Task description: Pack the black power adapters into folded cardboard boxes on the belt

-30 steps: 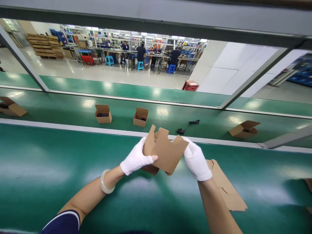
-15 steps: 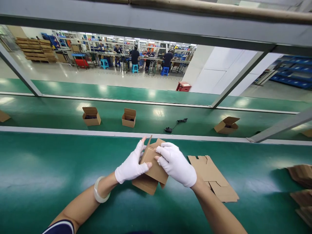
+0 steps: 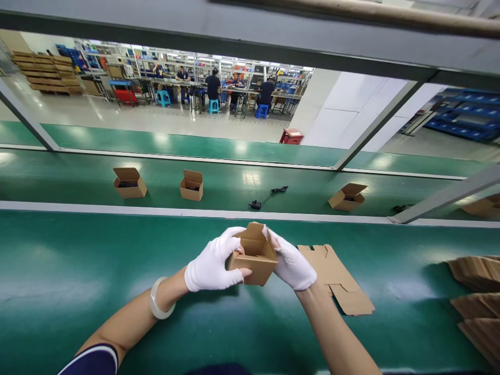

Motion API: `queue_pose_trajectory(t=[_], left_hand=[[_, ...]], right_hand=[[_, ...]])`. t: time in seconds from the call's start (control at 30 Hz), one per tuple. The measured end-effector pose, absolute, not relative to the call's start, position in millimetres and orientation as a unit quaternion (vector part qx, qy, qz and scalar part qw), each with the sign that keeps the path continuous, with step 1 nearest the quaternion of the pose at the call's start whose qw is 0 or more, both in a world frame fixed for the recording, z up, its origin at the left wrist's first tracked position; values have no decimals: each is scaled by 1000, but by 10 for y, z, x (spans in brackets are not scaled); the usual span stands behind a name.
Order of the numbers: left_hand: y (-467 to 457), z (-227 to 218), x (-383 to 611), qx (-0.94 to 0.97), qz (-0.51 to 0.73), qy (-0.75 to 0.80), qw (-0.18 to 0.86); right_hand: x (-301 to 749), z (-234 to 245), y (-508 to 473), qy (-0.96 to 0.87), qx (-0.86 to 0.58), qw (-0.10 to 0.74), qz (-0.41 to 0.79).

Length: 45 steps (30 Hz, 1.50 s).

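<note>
A small brown cardboard box (image 3: 258,270) is held above the green table, its open top tilted toward me and no contents visible inside. My left hand (image 3: 214,263), in a white glove with bare fingertips, grips the box's left side, thumb on the front wall. On the right side, my gloved right hand (image 3: 292,264) holds the box; its fingers are partly hidden behind the wall. A flat, unfolded carton (image 3: 339,278) lies on the table just right of my right hand.
Beyond the white rail, the green belt carries open boxes (image 3: 130,190) (image 3: 191,192) (image 3: 347,200) and a black power adapter with cable (image 3: 255,204). Stacked flat cartons (image 3: 476,307) lie at the right. A slanted metal post (image 3: 453,195) stands right; people sit at far benches.
The box has been turned so its open top shows, and its flaps have been folded in or up. My right hand has shifted to its right side. Items on the belt have shifted left.
</note>
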<state>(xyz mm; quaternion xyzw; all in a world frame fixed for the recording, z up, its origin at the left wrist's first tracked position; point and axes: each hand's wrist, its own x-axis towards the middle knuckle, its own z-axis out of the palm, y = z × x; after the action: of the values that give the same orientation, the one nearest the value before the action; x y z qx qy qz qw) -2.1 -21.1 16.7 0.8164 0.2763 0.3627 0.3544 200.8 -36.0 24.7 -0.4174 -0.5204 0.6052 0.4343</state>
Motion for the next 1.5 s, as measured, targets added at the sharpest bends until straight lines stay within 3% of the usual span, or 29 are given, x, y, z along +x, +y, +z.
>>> queue_pose_trajectory(t=[0.1, 0.33, 0.53, 0.73, 1.03, 1.13, 1.3, 1.5], left_hand=[[-224, 161, -4, 824, 372, 267, 334], [-225, 117, -52, 817, 406, 238, 333], [-223, 127, -65, 852, 392, 180, 297], [-269, 43, -7, 860, 375, 159, 307], [-239, -159, 47, 875, 352, 180, 278], [-244, -136, 34, 869, 356, 186, 290], [-258, -26, 25, 867, 360, 137, 316], [-245, -134, 3, 868, 360, 167, 299]], right_hand=[[1953, 209, -367, -476, -387, 405, 678], [2073, 299, -255, -538, -349, 318, 698], [2054, 679, -172, -757, -400, 91, 509], [1896, 736, -267, -800, -495, -31, 338], [1785, 423, -371, -811, -553, -82, 173], [1832, 428, -323, -815, -537, -56, 212], [1902, 440, -264, -809, -444, -4, 386], [1826, 316, -325, -802, -517, 25, 299]])
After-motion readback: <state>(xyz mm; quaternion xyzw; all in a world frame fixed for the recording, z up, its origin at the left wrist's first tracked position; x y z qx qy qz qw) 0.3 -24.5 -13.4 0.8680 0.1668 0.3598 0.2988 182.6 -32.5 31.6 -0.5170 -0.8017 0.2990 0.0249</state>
